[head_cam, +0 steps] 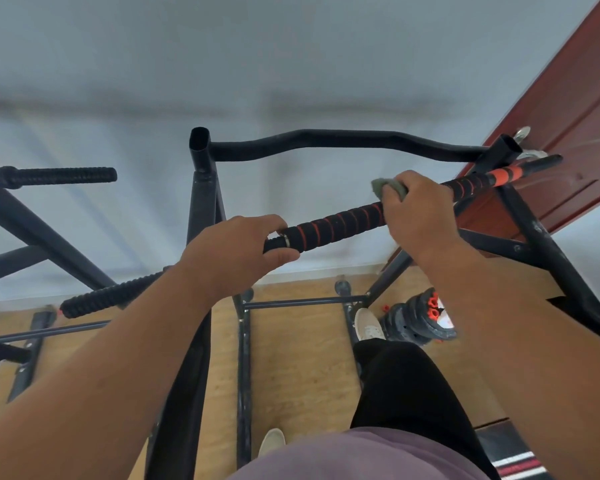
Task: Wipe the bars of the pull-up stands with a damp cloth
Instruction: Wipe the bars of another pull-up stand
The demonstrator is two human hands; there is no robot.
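the padded bar (343, 223), black foam wound with red stripes, slants from centre frame up toward two o'clock, where its grip turns orange near the far end. the left hand (236, 251) is curled around the bar's near end, thumb below and fingers over the top, right by a small metal ring. the right hand (420, 213) is wrapped over the bar further along toward two o'clock, closed on a grey-green cloth (390, 187) that is pressed against the foam; only a bunched edge of the cloth shows above the fingers. behind both hands, at twelve o'clock, a wavy black top bar (343, 142) joins two open-ended uprights of the stand. a second stand's ribbed black handles (63, 175) sit at nine o'clock, well apart from the hands. below, at five o'clock, black weight plates with red collars (420, 318) lie on the wooden floor (298, 368), just beside a pale shoe (368, 325). a dark red door (568, 116) fills the two o'clock corner.
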